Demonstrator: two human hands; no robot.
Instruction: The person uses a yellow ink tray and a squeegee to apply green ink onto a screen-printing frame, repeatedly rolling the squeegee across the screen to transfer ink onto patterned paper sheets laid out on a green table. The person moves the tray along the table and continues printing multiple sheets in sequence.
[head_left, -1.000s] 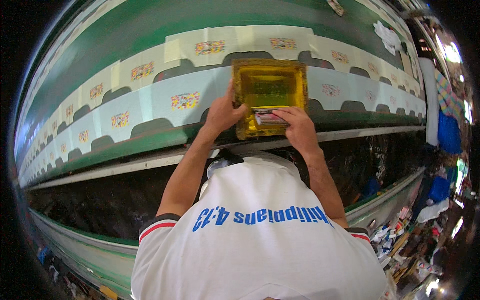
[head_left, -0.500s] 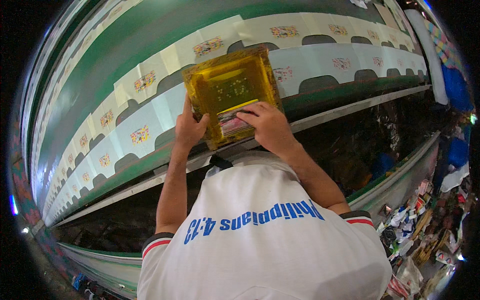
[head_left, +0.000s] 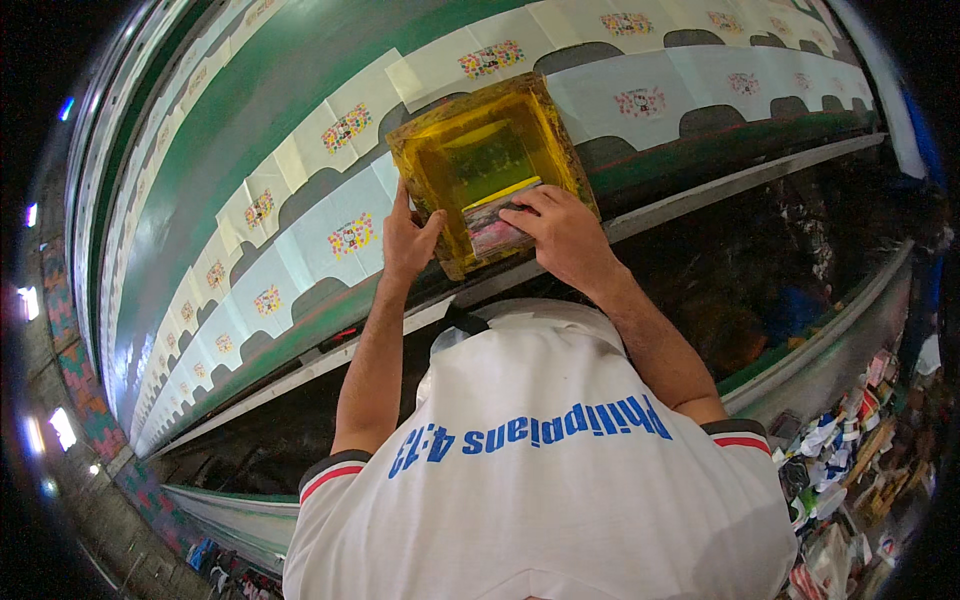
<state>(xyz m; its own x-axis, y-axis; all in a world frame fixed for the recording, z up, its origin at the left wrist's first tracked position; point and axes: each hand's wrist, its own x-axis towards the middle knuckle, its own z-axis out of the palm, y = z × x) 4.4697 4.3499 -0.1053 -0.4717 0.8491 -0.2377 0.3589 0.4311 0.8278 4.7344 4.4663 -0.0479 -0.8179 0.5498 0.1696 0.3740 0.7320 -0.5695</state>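
A square yellow frame with a translucent mesh panel [head_left: 488, 150] is tilted over a long green bench [head_left: 284, 80] lined with pale cut pieces [head_left: 585, 90], many bearing small colourful prints. My left hand [head_left: 410, 235] grips the frame's left side, thumb on its near left part and fingers partly hidden behind it. My right hand [head_left: 568, 238] is closed on a squeegee-like bar [head_left: 490, 228], stained pink and grey with a yellow edge, lying inside the frame's near side.
Beyond a pale rail [head_left: 740, 178] runs a dark gap, then a second metal-edged bench [head_left: 810, 355]. Scraps and bags [head_left: 830, 450] are piled at the lower right. A white roll [head_left: 905, 145] and blue material are at the far right, a stained floor [head_left: 80, 390] at the left.
The yellow frame has turned anticlockwise in view and sits higher than a second ago, both hands still on it. The whole bench view has tilted, showing more floor at the left.
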